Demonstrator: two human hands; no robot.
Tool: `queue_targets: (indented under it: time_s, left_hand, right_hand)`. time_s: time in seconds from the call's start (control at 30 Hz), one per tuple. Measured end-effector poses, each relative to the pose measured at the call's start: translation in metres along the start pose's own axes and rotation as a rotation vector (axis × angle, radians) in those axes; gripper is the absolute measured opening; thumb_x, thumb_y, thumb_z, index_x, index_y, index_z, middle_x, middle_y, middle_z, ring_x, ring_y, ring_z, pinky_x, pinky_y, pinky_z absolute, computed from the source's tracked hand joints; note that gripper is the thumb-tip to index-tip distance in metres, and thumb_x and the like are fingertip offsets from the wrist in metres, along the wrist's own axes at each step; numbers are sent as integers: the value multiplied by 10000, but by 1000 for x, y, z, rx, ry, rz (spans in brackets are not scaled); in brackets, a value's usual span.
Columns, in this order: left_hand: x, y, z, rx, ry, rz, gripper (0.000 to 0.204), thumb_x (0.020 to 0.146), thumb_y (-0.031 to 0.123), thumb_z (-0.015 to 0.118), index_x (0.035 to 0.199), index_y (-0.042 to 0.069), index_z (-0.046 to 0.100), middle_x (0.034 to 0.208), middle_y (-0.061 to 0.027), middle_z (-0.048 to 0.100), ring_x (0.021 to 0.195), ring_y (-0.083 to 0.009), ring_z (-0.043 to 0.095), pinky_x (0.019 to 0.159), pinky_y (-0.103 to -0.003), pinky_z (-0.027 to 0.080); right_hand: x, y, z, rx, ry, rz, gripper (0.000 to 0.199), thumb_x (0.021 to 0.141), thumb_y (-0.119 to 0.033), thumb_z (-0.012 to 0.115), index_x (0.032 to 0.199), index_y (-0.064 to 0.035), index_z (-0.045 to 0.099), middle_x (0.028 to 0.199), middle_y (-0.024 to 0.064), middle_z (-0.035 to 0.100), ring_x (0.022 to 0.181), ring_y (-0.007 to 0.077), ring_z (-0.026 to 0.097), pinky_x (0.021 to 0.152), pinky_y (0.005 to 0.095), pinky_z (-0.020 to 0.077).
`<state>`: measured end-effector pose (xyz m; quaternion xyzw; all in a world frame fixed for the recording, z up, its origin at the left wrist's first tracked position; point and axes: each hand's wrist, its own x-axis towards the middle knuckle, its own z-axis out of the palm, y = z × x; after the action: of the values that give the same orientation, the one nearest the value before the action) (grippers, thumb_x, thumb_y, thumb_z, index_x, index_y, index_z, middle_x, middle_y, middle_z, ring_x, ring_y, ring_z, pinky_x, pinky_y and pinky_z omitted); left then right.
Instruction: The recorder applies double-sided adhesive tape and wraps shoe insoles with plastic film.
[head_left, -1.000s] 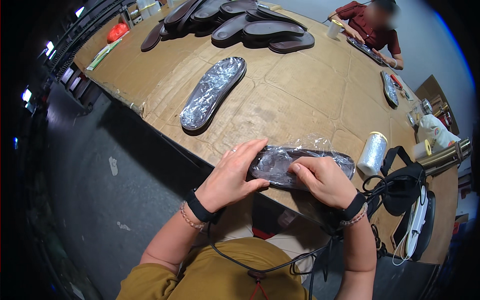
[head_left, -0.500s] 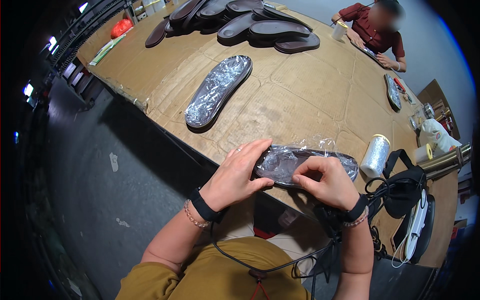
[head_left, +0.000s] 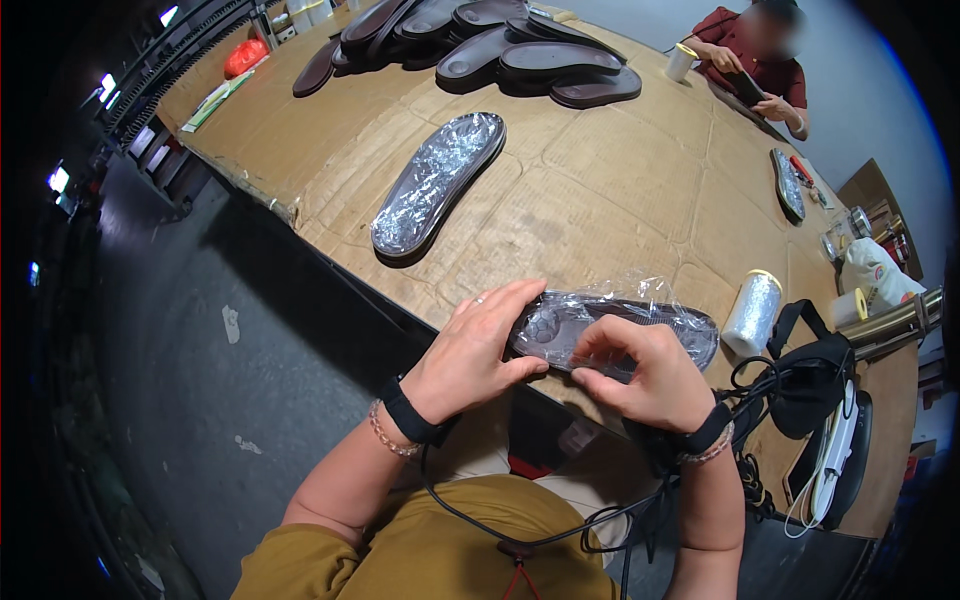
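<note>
Two bare hands at the near edge of the bench [head_left: 600, 220]. The dark sole [head_left: 545, 330] lies crosswise before the person, under clear film [head_left: 650, 288] that rises in loose folds along its far side. Left hand [head_left: 468, 348]: grip closed about the sole's left end, thumb on the near edge, fingers over the far one. Right hand [head_left: 652, 372]: thumb and forefinger curled close together above the near side; whether this grip pinches film cannot be told. Beyond lies a wrapped sole [head_left: 440, 180]; to the right, near the sole, is a roll [head_left: 752, 312]. Likely faults: thin film may tear or crease if pulled unevenly; the sole, so near the edge, could slip off should the left grip slacken; and black cables [head_left: 765, 375] near the right wrist might snag.
</note>
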<state>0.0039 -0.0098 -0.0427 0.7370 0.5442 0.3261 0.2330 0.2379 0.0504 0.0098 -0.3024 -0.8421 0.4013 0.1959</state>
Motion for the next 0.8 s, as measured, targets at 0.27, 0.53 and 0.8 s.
queue_targets:
  time_s: [0.27, 0.53, 0.8]
  left_hand:
    - [-1, -2, 0, -4, 4, 10, 856, 781, 233, 875, 1505, 28, 466, 1472, -191, 553, 1372, -360, 520, 1134, -449, 408]
    - [-2, -6, -1, -16, -34, 19, 857, 816, 251, 853, 1529, 16, 439, 1521, -193, 509, 1407, -354, 487, 1151, -451, 387]
    - [2, -16, -8, -69, -115, 54, 806, 870, 276, 811, 1533, 5, 440, 1539, -206, 490, 1417, -357, 468, 1173, -444, 362]
  right_hand:
    - [11, -9, 15, -209, 108, -67, 226, 853, -197, 803, 989, -61, 684, 775, 91, 672, 721, 296, 685, 655, 391, 537]
    - [14, -11, 18, -252, 246, -68, 121, 908, -105, 723, 944, -33, 632, 806, 143, 655, 750, 342, 669, 681, 411, 530]
    - [-7, -12, -6, -307, 231, 11, 149, 911, -151, 737, 894, -14, 680, 838, 149, 682, 775, 345, 670, 695, 402, 519]
